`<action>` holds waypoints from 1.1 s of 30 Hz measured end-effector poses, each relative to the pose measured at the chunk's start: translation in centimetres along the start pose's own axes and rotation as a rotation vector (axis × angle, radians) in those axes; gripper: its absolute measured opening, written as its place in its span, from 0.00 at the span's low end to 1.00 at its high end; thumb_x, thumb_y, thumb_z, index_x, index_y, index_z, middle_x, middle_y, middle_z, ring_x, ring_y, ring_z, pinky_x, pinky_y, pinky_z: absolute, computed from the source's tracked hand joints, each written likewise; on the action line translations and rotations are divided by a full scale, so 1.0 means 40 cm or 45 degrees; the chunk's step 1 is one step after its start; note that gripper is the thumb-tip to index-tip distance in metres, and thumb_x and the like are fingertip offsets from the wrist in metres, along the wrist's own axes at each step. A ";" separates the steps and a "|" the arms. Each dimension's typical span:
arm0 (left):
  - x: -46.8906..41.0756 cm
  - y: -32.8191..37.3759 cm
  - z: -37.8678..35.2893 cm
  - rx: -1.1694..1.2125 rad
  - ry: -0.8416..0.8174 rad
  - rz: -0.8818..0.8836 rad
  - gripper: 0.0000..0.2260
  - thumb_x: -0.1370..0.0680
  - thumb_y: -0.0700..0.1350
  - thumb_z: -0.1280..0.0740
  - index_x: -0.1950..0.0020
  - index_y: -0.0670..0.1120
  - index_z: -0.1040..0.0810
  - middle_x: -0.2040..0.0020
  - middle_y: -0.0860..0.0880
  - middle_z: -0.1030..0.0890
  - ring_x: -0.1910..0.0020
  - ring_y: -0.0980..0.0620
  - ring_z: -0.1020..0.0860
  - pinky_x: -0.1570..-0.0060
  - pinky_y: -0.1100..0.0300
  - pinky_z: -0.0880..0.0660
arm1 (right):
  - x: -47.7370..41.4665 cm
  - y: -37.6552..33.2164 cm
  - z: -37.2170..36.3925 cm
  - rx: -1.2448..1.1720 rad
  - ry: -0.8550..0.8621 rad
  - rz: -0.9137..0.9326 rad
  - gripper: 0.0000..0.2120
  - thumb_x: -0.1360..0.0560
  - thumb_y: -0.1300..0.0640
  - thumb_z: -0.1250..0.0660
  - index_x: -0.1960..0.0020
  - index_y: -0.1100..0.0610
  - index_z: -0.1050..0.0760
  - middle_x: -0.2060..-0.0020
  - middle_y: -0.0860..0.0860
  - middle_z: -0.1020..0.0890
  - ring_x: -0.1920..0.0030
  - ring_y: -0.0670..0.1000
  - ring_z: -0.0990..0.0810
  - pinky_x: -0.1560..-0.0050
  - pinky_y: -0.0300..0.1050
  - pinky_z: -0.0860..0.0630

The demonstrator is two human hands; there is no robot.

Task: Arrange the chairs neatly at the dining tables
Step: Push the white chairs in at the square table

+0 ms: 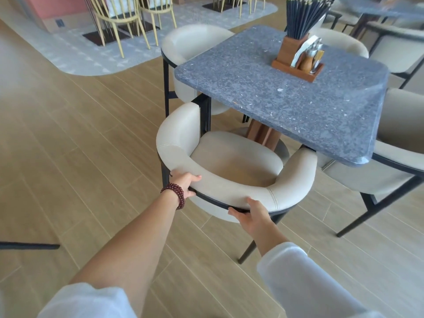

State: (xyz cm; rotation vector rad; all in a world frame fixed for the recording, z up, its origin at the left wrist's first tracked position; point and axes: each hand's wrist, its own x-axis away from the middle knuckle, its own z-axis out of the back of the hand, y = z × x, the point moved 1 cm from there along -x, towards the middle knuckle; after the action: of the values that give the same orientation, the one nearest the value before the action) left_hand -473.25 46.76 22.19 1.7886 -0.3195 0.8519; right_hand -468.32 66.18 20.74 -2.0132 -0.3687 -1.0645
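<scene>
A cream padded chair [229,161] with a curved backrest and black metal frame stands at the near side of a grey speckled stone table [286,95], its seat partly under the tabletop. My left hand [184,183], with a dark red bead bracelet on the wrist, grips the left part of the backrest. My right hand [251,213] grips the backrest's lower rim further right, fingers curled under the black frame.
Another cream chair [190,44] sits at the table's far left, one [344,42] behind it, and one [394,157] at the right. A wooden caddy [296,58] with chopsticks and condiments stands on the table. Yellow spindle chairs [121,17] are at the back. A dark bar [29,246] lies low left.
</scene>
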 end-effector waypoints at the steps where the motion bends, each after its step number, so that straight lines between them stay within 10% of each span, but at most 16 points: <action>1: 0.008 0.002 0.001 0.034 -0.010 0.025 0.31 0.29 0.33 0.28 0.29 0.39 0.37 0.28 0.42 0.35 0.28 0.38 0.37 0.35 0.38 0.32 | 0.009 -0.002 -0.001 -0.019 0.004 -0.018 0.17 0.19 0.64 0.41 0.32 0.65 0.36 0.31 0.65 0.32 0.34 0.67 0.29 0.46 0.57 0.22; 11: 0.022 -0.009 0.018 -0.065 -0.069 -0.002 0.29 0.27 0.32 0.33 0.28 0.43 0.38 0.30 0.39 0.33 0.28 0.38 0.36 0.31 0.43 0.35 | 0.043 -0.002 -0.005 0.007 0.059 -0.087 0.02 0.20 0.67 0.41 0.49 0.67 0.33 0.47 0.66 0.26 0.39 0.69 0.25 0.40 0.61 0.27; 15: -0.010 -0.014 0.014 0.009 0.021 -0.050 0.29 0.28 0.31 0.32 0.29 0.41 0.36 0.34 0.40 0.32 0.33 0.37 0.33 0.35 0.43 0.31 | 0.032 0.007 -0.013 0.064 0.091 -0.042 0.04 0.21 0.69 0.40 0.46 0.67 0.32 0.58 0.61 0.25 0.59 0.60 0.21 0.45 0.51 0.23; 21: -0.059 0.027 0.010 0.072 0.077 -0.145 0.18 0.28 0.34 0.30 0.39 0.37 0.28 0.42 0.43 0.29 0.43 0.40 0.30 0.36 0.42 0.31 | 0.001 0.014 -0.049 0.105 0.015 -0.006 0.11 0.20 0.65 0.39 0.40 0.67 0.31 0.54 0.62 0.23 0.62 0.59 0.18 0.57 0.49 0.19; 23: -0.062 0.049 0.004 0.075 0.057 -0.149 0.15 0.29 0.37 0.28 0.44 0.41 0.26 0.38 0.42 0.28 0.38 0.37 0.30 0.34 0.41 0.32 | -0.004 0.006 -0.056 0.064 -0.054 -0.057 0.12 0.19 0.63 0.40 0.38 0.66 0.32 0.43 0.65 0.26 0.49 0.63 0.20 0.50 0.55 0.21; 27: -0.034 0.059 0.003 0.253 0.025 -0.110 0.28 0.26 0.40 0.29 0.29 0.40 0.35 0.27 0.38 0.38 0.29 0.38 0.36 0.30 0.43 0.37 | 0.008 -0.009 -0.048 0.102 -0.099 -0.146 0.25 0.18 0.52 0.41 0.25 0.60 0.42 0.25 0.62 0.39 0.31 0.64 0.30 0.42 0.60 0.26; 33: 0.109 0.059 0.041 0.124 -0.140 -0.089 0.23 0.21 0.42 0.36 0.27 0.42 0.36 0.26 0.41 0.35 0.27 0.42 0.36 0.30 0.43 0.37 | 0.070 -0.046 -0.038 0.347 -0.111 -0.113 0.26 0.20 0.46 0.38 0.29 0.59 0.37 0.33 0.63 0.28 0.41 0.64 0.23 0.43 0.58 0.24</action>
State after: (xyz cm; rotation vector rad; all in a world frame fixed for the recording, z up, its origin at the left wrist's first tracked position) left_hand -470.90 45.16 26.55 1.9299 -0.2889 0.7322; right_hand -468.55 65.87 24.39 -1.8160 -0.6199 -0.9270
